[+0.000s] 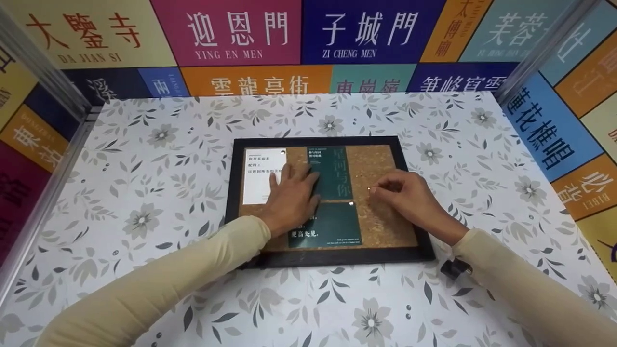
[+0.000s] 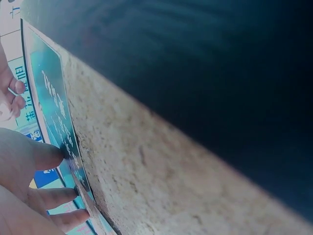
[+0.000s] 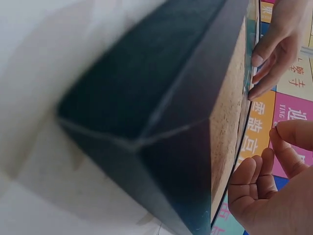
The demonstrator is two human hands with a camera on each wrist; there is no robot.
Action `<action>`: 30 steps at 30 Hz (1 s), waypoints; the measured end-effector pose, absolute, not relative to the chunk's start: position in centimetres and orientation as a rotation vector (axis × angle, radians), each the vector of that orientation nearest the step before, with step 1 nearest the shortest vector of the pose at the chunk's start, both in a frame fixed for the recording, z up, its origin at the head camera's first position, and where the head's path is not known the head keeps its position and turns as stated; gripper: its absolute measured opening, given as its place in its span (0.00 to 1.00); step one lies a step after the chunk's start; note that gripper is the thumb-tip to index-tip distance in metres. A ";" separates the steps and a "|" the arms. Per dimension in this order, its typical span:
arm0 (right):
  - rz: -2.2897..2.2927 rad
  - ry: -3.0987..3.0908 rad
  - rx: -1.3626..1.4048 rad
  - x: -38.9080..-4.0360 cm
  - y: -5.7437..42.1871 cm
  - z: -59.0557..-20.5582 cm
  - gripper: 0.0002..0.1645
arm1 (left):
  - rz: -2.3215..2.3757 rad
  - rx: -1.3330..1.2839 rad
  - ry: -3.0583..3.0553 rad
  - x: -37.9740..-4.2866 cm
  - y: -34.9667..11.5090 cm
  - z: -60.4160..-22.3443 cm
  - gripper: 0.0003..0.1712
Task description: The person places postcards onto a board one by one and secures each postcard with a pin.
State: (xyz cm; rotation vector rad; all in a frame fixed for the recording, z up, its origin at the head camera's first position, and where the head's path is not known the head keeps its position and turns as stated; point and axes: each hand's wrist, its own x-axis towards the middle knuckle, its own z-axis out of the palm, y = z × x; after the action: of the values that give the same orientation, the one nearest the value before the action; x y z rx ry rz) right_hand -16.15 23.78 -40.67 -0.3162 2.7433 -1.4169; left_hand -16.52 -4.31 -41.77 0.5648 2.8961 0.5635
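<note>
A black-framed cork board (image 1: 388,221) lies on the table with a white card (image 1: 258,185) at its upper left, a dark green card (image 1: 332,180) at upper middle and another green card (image 1: 332,226) below. My left hand (image 1: 291,195) rests across the cards with its fingers spread, covering parts of all three. Over the bare cork on the right, my right hand (image 1: 409,195) pinches a small shiny thumbtack (image 1: 368,188) between thumb and index finger. One tack (image 1: 283,152) sits in the white card's top right corner, another tack (image 1: 351,203) in the lower green card's.
Beneath the board spreads a white tabletop (image 1: 144,159) with a grey floral pattern. Colourful panels (image 1: 241,33) with large printed characters wall in the back and both sides. A black device (image 1: 455,268) is worn at the right wrist.
</note>
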 end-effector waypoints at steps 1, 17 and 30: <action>-1.427 2.741 -0.305 -16.3 23.8 -40.6 0.04 | 0.563 0.563 2.896 -16.5 -4.3 -41.8 0.34; -1.549 2.614 -0.206 -18.3 23.8 -40.5 0.11 | 0.562 0.561 2.888 -16.6 -4.3 -41.8 0.34; -1.549 2.587 -0.138 -19.6 23.1 -40.6 0.10 | 0.557 0.565 2.895 -16.6 -4.3 -42.0 0.34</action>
State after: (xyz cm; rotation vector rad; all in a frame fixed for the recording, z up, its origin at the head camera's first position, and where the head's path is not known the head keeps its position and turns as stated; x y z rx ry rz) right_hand -19.61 23.13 -40.61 -0.1383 2.5868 -1.5489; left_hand -16.62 -4.31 -42.04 0.5652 2.8946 0.5573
